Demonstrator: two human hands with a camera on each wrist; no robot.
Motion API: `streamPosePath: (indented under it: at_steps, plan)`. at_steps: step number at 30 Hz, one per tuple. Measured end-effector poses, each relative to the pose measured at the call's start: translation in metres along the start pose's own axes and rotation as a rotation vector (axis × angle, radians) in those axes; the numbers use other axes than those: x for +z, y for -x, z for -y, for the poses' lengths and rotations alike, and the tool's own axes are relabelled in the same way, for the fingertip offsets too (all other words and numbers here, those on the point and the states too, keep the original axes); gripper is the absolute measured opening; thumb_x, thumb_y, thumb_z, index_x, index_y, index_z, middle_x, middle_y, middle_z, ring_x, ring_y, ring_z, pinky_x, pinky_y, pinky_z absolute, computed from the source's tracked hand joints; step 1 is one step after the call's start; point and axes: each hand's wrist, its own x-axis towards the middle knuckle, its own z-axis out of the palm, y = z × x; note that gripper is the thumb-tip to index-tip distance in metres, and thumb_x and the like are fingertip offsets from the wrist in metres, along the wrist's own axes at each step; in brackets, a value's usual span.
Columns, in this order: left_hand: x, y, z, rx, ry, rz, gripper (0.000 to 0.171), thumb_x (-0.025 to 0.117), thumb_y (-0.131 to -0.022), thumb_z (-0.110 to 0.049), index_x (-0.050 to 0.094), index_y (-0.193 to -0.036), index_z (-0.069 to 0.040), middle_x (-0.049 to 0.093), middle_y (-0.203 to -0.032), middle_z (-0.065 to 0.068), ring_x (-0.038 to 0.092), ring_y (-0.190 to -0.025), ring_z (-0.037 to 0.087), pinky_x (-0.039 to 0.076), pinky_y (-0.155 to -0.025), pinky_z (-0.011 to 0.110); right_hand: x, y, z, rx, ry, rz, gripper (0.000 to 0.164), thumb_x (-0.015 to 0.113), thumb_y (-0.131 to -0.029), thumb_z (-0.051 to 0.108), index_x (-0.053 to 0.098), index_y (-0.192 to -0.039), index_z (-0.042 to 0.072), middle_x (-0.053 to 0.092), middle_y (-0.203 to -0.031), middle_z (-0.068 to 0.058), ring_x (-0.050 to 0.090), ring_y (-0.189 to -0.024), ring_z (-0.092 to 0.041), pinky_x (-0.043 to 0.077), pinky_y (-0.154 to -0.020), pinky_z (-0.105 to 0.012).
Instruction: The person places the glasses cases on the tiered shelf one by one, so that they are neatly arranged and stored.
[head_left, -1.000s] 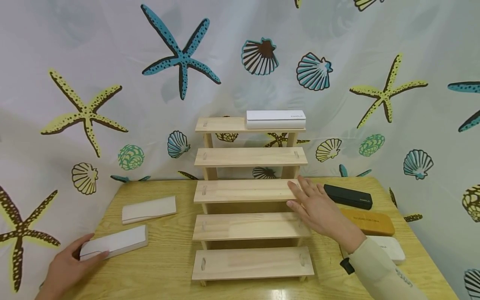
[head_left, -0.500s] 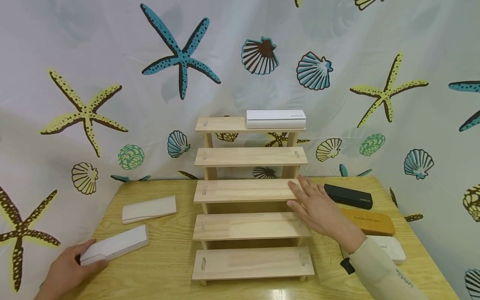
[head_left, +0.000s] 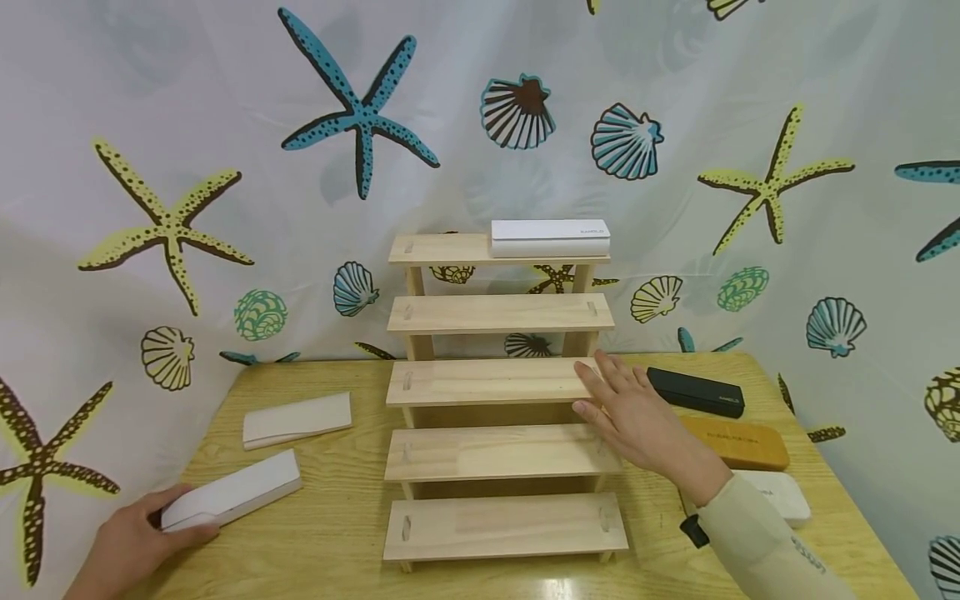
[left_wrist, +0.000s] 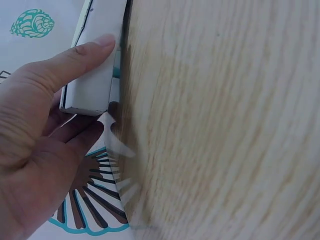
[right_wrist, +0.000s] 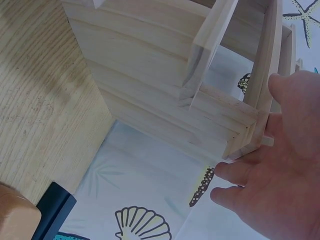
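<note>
Closest to us, down on the left, the left hand (head_left: 138, 537) has the white case (head_left: 238, 490) pinched at its near end; from the left wrist view we get the thumb pressed on one face, fingers bent round the other side. The case slants across the left part of the table (head_left: 337, 525), and whether its underside touches the wood we cannot tell. Over on the near right, we see a beige sleeve (head_left: 765, 542) cutting in, partly covering a rounded case (head_left: 783, 497), and just beyond that sits an orange case (head_left: 742, 444).

In the centre, here's the stand (head_left: 502, 454), five pale wooden shelves climbing away from us like stairs. And the right hand (head_left: 637, 417)! Fingers extended and a little spread, we find it touching the right end of the middle shelf, pinching nothing. Level with it, we spot a black case (head_left: 697, 393) at the far right of the table, and across on the left, just past the white case and apart from it, a flat cream case (head_left: 297, 420).

Right up top, we have a white box (head_left: 551, 239) lying at the right end of the highest shelf, and behind everything, a cloth (head_left: 450, 50) printed with starfish and shells.
</note>
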Motion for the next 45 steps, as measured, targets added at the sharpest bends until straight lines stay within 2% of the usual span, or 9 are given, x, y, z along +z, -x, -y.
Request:
streamPosePath:
  at_steps: [5, 12, 16, 19, 20, 23, 27, 37, 45]
  plan:
    - [-0.007, 0.001, -0.009, 0.015, -0.010, -0.011, 0.109, 0.080, -0.084, -0.067, 0.047, -0.150, 0.013, 0.046, -0.148, 0.045, 0.053, -0.127, 0.061, 0.055, -0.093, 0.062, -0.001, 0.000, 0.001, -0.005, -0.003, 0.000, 0.063, 0.050, -0.112, 0.040, 0.038, -0.164, 0.006, 0.027, -0.169, -0.030, 0.029, -0.156, -0.051, 0.025, -0.122, -0.073]
    - [-0.034, -0.003, -0.041, 0.027, 0.049, -0.012, 0.105, 0.080, -0.086, -0.062, 0.044, -0.154, 0.010, 0.046, -0.149, 0.045, 0.059, -0.124, 0.055, 0.057, -0.074, 0.032, -0.002, 0.000, 0.002, 0.003, 0.000, 0.002, 0.062, 0.049, -0.112, 0.039, 0.037, -0.164, 0.006, 0.028, -0.170, -0.029, 0.029, -0.157, -0.050, 0.025, -0.123, -0.072]
    - [-0.047, -0.002, -0.062, 0.100, 0.075, -0.065, 0.096, 0.082, -0.088, -0.054, 0.049, -0.153, 0.008, 0.051, -0.146, 0.043, 0.062, -0.121, 0.053, 0.053, -0.065, 0.021, -0.002, 0.000, 0.003, 0.008, 0.001, 0.006, 0.063, 0.049, -0.112, 0.040, 0.037, -0.164, 0.006, 0.027, -0.170, -0.029, 0.029, -0.156, -0.050, 0.025, -0.123, -0.072]
    - [-0.056, -0.002, -0.077, 0.136, 0.098, -0.086, 0.092, 0.084, -0.088, -0.051, 0.050, -0.154, 0.004, 0.052, -0.147, 0.041, 0.069, -0.107, 0.018, 0.052, -0.065, 0.018, -0.001, 0.000, 0.002, 0.014, 0.005, 0.006, 0.063, 0.050, -0.112, 0.040, 0.037, -0.164, 0.006, 0.027, -0.170, -0.029, 0.030, -0.156, -0.051, 0.025, -0.123, -0.071]
    - [-0.059, -0.003, -0.082, 0.142, 0.104, -0.091, 0.092, 0.084, -0.088, -0.051, 0.050, -0.154, 0.003, 0.053, -0.147, 0.041, 0.067, -0.107, 0.015, 0.052, -0.065, 0.017, 0.000, 0.000, 0.002, 0.015, 0.008, 0.004, 0.063, 0.050, -0.112, 0.040, 0.037, -0.164, 0.006, 0.027, -0.170, -0.029, 0.031, -0.156, -0.051, 0.026, -0.123, -0.071]
    - [-0.067, -0.006, -0.093, 0.165, 0.124, -0.092, 0.092, 0.084, -0.088, -0.051, 0.049, -0.156, 0.001, 0.053, -0.147, 0.038, 0.050, -0.098, -0.013, 0.052, -0.066, 0.016, 0.000, 0.000, 0.001, 0.014, 0.011, 0.002, 0.063, 0.050, -0.112, 0.040, 0.037, -0.164, 0.006, 0.028, -0.170, -0.029, 0.031, -0.155, -0.051, 0.026, -0.123, -0.071]
    - [-0.078, -0.013, -0.108, 0.213, 0.155, -0.110, 0.087, 0.083, -0.091, -0.046, 0.048, -0.156, 0.001, 0.054, -0.146, 0.036, 0.045, -0.093, -0.022, 0.053, -0.065, 0.017, 0.000, 0.000, 0.001, 0.009, 0.009, 0.002, 0.063, 0.050, -0.112, 0.040, 0.037, -0.164, 0.006, 0.027, -0.170, -0.029, 0.031, -0.155, -0.051, 0.026, -0.123, -0.072]
    - [-0.107, -0.021, -0.159, 0.347, 0.177, -0.221, 0.079, 0.085, -0.091, -0.036, 0.053, -0.153, 0.000, 0.059, -0.142, 0.031, 0.047, -0.090, -0.024, 0.050, -0.064, 0.013, -0.001, 0.001, 0.003, 0.016, 0.011, 0.004, 0.064, 0.051, -0.111, 0.040, 0.037, -0.164, 0.006, 0.028, -0.170, -0.029, 0.031, -0.156, -0.051, 0.026, -0.122, -0.072]
    - [-0.125, -0.029, -0.202, 0.394, 0.182, -0.230, 0.080, 0.086, -0.090, -0.036, 0.053, -0.155, -0.004, 0.059, -0.145, 0.026, 0.050, -0.095, -0.015, 0.047, -0.069, 0.006, 0.000, 0.000, 0.002, 0.014, 0.032, -0.002, 0.066, 0.052, -0.111, 0.042, 0.037, -0.164, 0.007, 0.029, -0.169, -0.029, 0.033, -0.155, -0.051, 0.026, -0.122, -0.072]
